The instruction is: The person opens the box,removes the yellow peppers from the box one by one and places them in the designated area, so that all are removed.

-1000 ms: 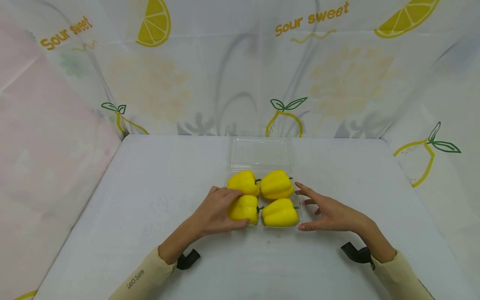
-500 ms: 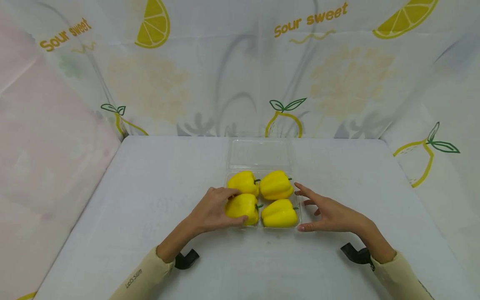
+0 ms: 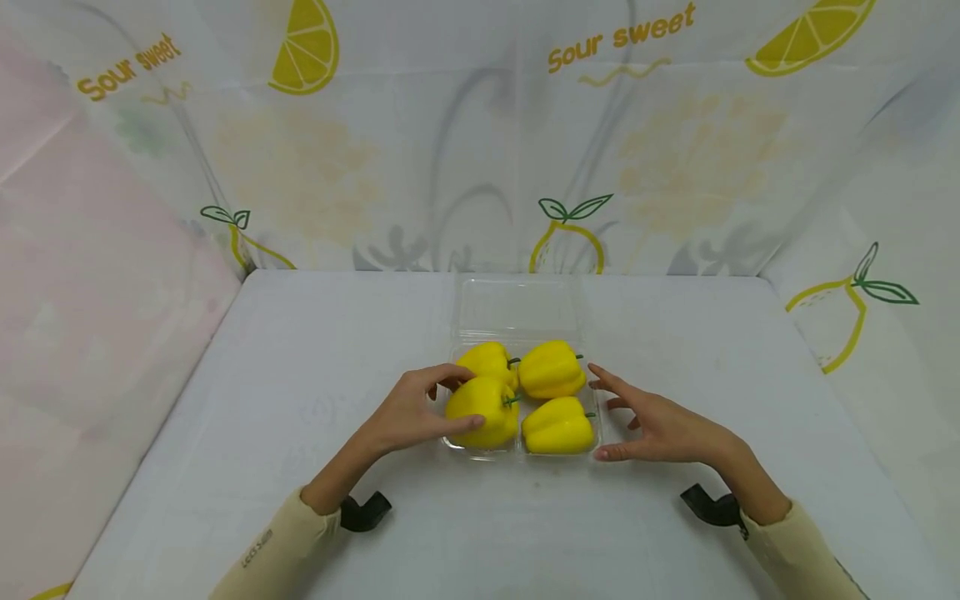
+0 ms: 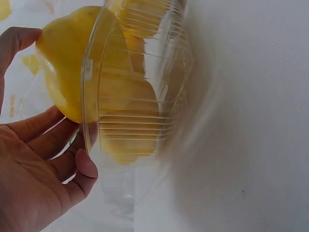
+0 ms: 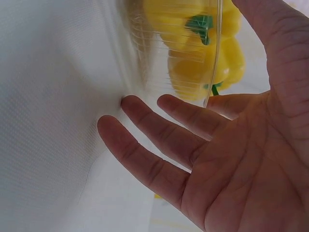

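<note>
- The left hand [image 3: 408, 410] pinches the near-left yellow pepper [image 3: 486, 414] between thumb and fingers.
- That pepper sits at the near-left corner of the clear plastic container [image 3: 471, 453], its green stem toward the right; the left wrist view shows it reaching above the rim.
- The right hand [image 3: 660, 429] is spread and holds nothing, just beside the container's right edge; whether it touches the wall I cannot tell.
- 3 more peppers lie inside: the far-left pepper [image 3: 486, 360], partly hidden behind the held pepper, the far-right pepper [image 3: 552, 369] and the near-right pepper [image 3: 559, 427], the last 2 with stems pointing right.
- The clear lid [image 3: 519, 307] is folded back on the far side.
- The container stands on the white tabletop [image 3: 540, 533], in front of a lemon-printed cloth [image 3: 420, 142].
- Beige sleeves [image 3: 277, 546] cover both forearms, and 1 black piece [image 3: 367, 512] shows at each wrist.
</note>
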The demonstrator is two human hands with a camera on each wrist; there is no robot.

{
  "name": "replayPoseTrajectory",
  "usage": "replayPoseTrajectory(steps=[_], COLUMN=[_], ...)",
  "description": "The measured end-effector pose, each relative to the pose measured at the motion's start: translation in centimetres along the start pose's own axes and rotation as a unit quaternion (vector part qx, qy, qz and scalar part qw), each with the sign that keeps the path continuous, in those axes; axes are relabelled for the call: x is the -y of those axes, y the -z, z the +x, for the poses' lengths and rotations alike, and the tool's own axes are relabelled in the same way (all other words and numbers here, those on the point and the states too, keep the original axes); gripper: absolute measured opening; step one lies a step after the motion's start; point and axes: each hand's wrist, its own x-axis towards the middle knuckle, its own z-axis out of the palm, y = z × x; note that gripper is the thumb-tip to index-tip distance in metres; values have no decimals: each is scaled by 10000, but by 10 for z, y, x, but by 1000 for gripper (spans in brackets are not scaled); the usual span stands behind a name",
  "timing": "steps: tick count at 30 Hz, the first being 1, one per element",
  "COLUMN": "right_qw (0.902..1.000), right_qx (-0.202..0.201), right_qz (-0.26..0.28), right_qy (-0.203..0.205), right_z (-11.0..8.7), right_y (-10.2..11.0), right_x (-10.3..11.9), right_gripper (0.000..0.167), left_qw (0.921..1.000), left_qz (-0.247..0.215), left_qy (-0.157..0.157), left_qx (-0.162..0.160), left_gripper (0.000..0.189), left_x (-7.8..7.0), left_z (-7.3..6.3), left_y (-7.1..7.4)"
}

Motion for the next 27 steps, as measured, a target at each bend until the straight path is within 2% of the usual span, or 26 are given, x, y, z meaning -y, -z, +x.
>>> replayPoseTrajectory(steps=[10, 27], right_qw=[10000, 9999], right_qx=[-8, -36], right_qz=[-65, -104], right_qy=[31, -54], right_z=[-1, -2], right_y=[0, 1], right_x=[2, 5], right_gripper=[111, 110], left_qw=[9989, 9919], left_qz=[-370, -822], left_qy=[-50, 195], left_qx=[-288, -954], left_gripper=[50, 47], left_x=[3, 4], left_z=[-2, -13], left_y=[2, 15])
